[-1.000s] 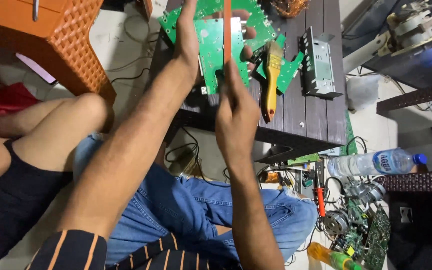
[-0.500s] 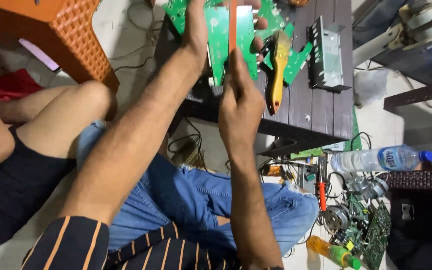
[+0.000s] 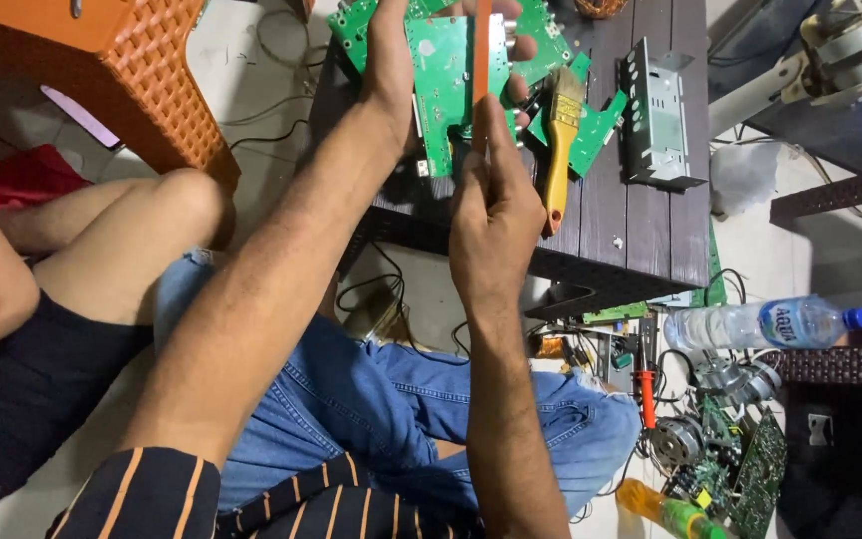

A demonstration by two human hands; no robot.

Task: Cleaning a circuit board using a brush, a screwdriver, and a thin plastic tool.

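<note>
**Two hands, one green board, one orange tool**

Your left hand [image 3: 391, 70] holds one green circuit board [image 3: 446, 85] up over the dark slatted surface [image 3: 641, 230]. Your fingers [image 3: 523, 48] wrap around the far edge of the board and your thumb side presses the near edge, so the board is pinched tight. Your right hand [image 3: 496, 215] grips one thin orange tool [image 3: 482, 60]. Its fingers are curled close together around the handle, and the tool points up across the board. I cannot tell if its tip touches the board.

On the surface lie more green boards under and beside the one you hold; I can count at least two, one at the top left [image 3: 351, 25] and one at the right [image 3: 596, 130]. One paintbrush with a yellow handle [image 3: 559, 150] lies just beside your right hand. One grey metal case [image 3: 655, 115] sits further right.

One orange plastic stool [image 3: 122, 70] stands at the left. On the floor at the right you have one clear water bottle with a blue cap [image 3: 765, 324], one red-handled screwdriver [image 3: 646, 394], one yellow and green bottle [image 3: 665, 511], and a pile of motors and boards [image 3: 735, 454]. Another person's bare knee [image 3: 177, 215] is next to your left arm.
</note>
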